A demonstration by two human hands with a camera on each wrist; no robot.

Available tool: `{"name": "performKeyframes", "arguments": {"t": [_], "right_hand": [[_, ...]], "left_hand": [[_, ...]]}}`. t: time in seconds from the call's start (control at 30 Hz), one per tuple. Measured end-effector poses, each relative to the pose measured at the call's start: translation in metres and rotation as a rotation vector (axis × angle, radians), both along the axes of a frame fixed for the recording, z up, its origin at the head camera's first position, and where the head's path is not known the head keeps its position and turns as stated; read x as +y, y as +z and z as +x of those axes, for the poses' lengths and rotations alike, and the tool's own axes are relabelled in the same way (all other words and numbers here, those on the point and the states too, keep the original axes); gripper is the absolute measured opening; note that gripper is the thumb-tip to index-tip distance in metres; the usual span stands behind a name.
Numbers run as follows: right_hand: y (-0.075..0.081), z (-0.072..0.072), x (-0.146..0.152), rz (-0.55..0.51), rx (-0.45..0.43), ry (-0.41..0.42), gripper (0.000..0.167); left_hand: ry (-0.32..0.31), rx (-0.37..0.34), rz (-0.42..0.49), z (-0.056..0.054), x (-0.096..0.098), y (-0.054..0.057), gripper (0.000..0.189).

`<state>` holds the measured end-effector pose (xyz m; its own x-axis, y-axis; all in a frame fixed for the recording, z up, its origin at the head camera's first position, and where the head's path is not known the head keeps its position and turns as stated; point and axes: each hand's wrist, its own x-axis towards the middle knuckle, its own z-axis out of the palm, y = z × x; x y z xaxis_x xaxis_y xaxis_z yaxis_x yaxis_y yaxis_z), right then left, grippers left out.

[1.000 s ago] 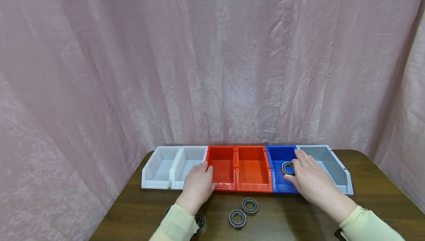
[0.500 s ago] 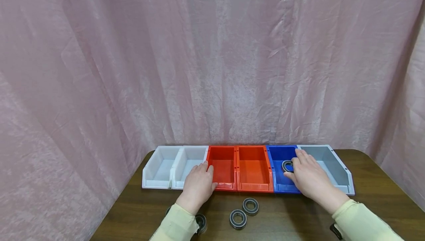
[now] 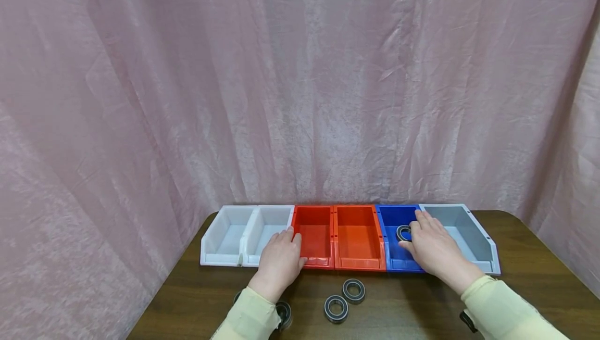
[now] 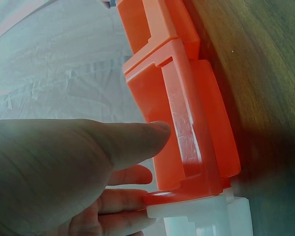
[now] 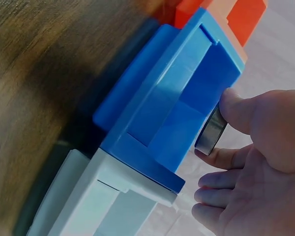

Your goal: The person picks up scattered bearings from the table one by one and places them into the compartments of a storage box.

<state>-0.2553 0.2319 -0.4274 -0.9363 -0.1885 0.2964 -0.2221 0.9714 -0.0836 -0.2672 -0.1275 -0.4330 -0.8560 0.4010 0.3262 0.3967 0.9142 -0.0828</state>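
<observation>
"Where's your ball bearing (image 5: 212, 132)?"
"My right hand (image 3: 436, 249) pinches it over the blue bin (image 3: 402, 265), toward the far right corner of the worktop (image 3: 408, 316)."
"Left hand (image 3: 277, 263)?"
"Relaxed, thumb apart from fingers, by the left rim of the red bin (image 3: 320, 263)."

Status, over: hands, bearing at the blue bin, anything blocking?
Right hand pinching bearing over blue bin. Left hand at edge of red bin, holding nothing. No obstruction visible between bearing and blue bin.

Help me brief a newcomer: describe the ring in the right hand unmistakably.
On the wooden table, find the row of bins, then its only blue bin. The right hand pinches the dark ring there; the other visible rings lie on the table.
</observation>
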Motion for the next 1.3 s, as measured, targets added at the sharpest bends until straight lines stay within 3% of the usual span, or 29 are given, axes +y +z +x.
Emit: {"name": "performKeyframes", "arguments": {"t": [0.57,1.3], "right_hand": [[-0.007,-0.008,0.000,0.002,-0.053,-0.016,0.065],[-0.014,-0.015,-0.003,0.018,-0.092,-0.024,0.067]], "left_hand": [[-0.001,0.021,-0.013,0.000,0.000,0.000,0.064],[0.015,-0.018,-0.006,0.000,0.000,0.001,0.068]]}}
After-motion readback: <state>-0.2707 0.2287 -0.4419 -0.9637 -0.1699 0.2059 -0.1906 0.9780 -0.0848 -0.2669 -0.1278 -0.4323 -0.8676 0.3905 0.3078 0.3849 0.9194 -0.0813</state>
